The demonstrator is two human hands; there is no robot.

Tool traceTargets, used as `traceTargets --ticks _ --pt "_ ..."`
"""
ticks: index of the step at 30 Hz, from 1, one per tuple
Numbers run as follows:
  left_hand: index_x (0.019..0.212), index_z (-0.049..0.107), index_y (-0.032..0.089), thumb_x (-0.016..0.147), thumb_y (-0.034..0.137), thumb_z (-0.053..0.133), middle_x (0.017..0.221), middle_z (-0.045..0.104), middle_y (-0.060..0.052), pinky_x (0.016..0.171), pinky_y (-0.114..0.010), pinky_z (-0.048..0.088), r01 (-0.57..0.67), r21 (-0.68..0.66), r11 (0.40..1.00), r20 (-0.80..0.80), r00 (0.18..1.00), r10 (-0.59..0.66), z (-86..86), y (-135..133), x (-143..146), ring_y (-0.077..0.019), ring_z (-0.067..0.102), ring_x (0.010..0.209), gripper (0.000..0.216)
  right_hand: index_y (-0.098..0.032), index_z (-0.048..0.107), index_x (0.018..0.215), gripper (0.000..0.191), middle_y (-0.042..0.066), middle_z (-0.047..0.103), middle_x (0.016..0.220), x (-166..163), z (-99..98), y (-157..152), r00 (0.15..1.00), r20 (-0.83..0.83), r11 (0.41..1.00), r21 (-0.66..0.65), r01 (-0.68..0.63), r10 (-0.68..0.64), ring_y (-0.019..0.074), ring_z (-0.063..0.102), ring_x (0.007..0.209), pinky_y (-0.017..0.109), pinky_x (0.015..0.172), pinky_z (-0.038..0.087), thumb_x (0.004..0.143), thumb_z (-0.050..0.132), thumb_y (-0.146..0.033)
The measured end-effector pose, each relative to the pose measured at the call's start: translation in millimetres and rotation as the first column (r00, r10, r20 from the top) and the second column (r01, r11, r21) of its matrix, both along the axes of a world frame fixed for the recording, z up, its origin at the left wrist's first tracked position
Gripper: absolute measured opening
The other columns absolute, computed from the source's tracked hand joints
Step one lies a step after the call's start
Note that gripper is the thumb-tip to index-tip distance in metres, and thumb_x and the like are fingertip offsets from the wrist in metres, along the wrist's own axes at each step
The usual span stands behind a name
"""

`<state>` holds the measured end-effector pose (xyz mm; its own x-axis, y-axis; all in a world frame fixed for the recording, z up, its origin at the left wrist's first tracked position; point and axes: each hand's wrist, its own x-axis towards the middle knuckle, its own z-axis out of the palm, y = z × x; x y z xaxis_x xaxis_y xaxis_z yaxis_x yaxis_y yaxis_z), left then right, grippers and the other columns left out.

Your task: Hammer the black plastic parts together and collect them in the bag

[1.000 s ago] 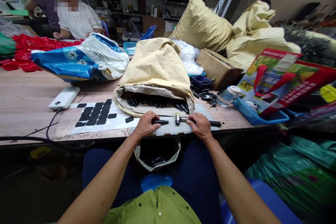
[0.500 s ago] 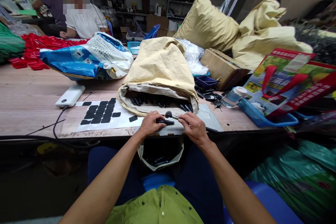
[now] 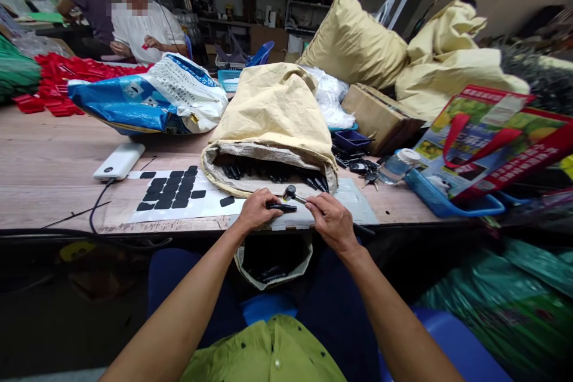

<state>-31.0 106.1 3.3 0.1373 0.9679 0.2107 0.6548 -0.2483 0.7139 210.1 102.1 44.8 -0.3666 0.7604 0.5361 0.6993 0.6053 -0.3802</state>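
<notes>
At the table's front edge, my left hand (image 3: pixel 258 209) is closed on a slim black piece (image 3: pixel 283 208), which lies level and points right. My right hand (image 3: pixel 332 219) grips a small hammer (image 3: pixel 290 192) by its metal shaft; the dark round head sits just above the black piece. Whether head and piece touch, I cannot tell. Right behind both hands lies a cream cloth sack (image 3: pixel 273 113), its mouth facing me, with several black pieces (image 3: pixel 277 176) inside. Below the table edge, between my knees, hangs an open bag (image 3: pixel 298 271) with dark pieces in it.
Black stickers (image 3: pixel 172 188) on a white sheet lie at left, beside a white power bank (image 3: pixel 119 160). Keys, a clear jar (image 3: pixel 398 167) and a blue tray (image 3: pixel 452 203) are at right. A blue-white sack (image 3: pixel 147 98) lies farther back. Two people sit at back left.
The hammer head has lifted slightly and shifted a little right. My left hand and the black piece stay put. The person in white has raised both hands, holding something red.
</notes>
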Motion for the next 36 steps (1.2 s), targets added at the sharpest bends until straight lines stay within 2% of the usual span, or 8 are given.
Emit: traceTargets --ticks 3,9,13,17,24,30,36 --pt "0.092 0.078 0.021 0.073 0.026 0.082 0.086 0.065 -0.002 0.085 -0.034 0.046 -0.006 0.000 1.000 -0.011 1.000 0.006 1.3 -1 0 -0.0224 0.060 0.093 0.020 -0.026 0.074 0.098 0.019 0.003 0.071 0.091 6 -3.5 2 1.000 0.015 0.999 -0.036 -0.007 0.008 0.0182 0.067 0.090 0.028 0.079 0.050 0.100 0.056 -0.031" --pt "0.095 0.073 0.020 0.069 0.014 0.077 0.090 0.067 -0.001 0.083 -0.033 0.046 -0.004 0.019 1.000 0.061 0.998 0.003 5.8 -5 -1 -0.0208 0.060 0.090 0.027 -0.026 0.075 0.100 0.019 0.003 0.072 0.093 23 -8.5 25 0.996 -0.074 0.997 -0.070 0.037 -0.042 0.0193 0.067 0.090 0.031 0.081 0.050 0.098 0.057 -0.032" --pt "0.089 0.073 0.019 0.070 0.015 0.076 0.088 0.066 -0.002 0.082 -0.033 0.046 0.008 0.020 1.000 0.071 0.997 -0.009 5.4 -5 -2 -0.0212 0.059 0.090 0.019 -0.025 0.075 0.095 0.016 0.004 0.071 0.092 40 -19.2 44 1.000 0.014 0.999 -0.030 0.024 -0.023 0.0221 0.064 0.091 0.034 0.082 0.049 0.095 0.060 -0.032" --pt "0.092 0.076 0.020 0.070 0.010 0.072 0.087 0.065 -0.002 0.082 -0.033 0.046 0.014 0.008 1.000 0.077 0.997 -0.014 3.3 -4 -3 -0.0208 0.060 0.090 0.024 -0.024 0.074 0.093 0.015 0.005 0.069 0.091 51 -32.2 54 0.997 0.073 0.999 0.004 -0.036 0.036 0.0236 0.059 0.090 0.038 0.084 0.048 0.094 0.061 -0.031" --pt "0.091 0.079 0.019 0.073 0.016 0.076 0.084 0.065 -0.003 0.082 -0.033 0.045 0.014 0.006 1.000 0.094 0.995 -0.014 2.7 -3 -4 -0.0210 0.061 0.090 0.019 -0.025 0.072 0.096 0.012 0.004 0.068 0.092 52 -41.7 56 0.998 0.056 1.000 0.008 -0.022 0.022 0.0234 0.058 0.090 0.037 0.085 0.046 0.093 0.062 -0.031" --pt "0.092 0.080 0.020 0.072 0.013 0.074 0.086 0.066 -0.003 0.084 -0.034 0.046 0.019 0.013 1.000 0.068 0.997 -0.020 1.9 -5 -5 -0.0210 0.061 0.091 0.022 -0.025 0.072 0.098 0.013 0.004 0.068 0.094 52 -42.8 55 0.998 0.068 1.000 0.005 0.005 -0.005 0.0233 0.058 0.091 0.037 0.086 0.046 0.093 0.061 -0.032" --pt "0.091 0.080 0.021 0.079 0.018 0.071 0.083 0.065 -0.003 0.083 -0.033 0.046 0.019 0.051 0.999 0.043 0.999 -0.021 1.5 -4 -4 -0.0205 0.060 0.089 0.015 -0.025 0.071 0.098 0.013 0.004 0.068 0.095 51 -41.5 54 0.996 0.083 1.000 -0.007 0.025 -0.025 0.0238 0.057 0.091 0.037 0.086 0.046 0.093 0.061 -0.032"
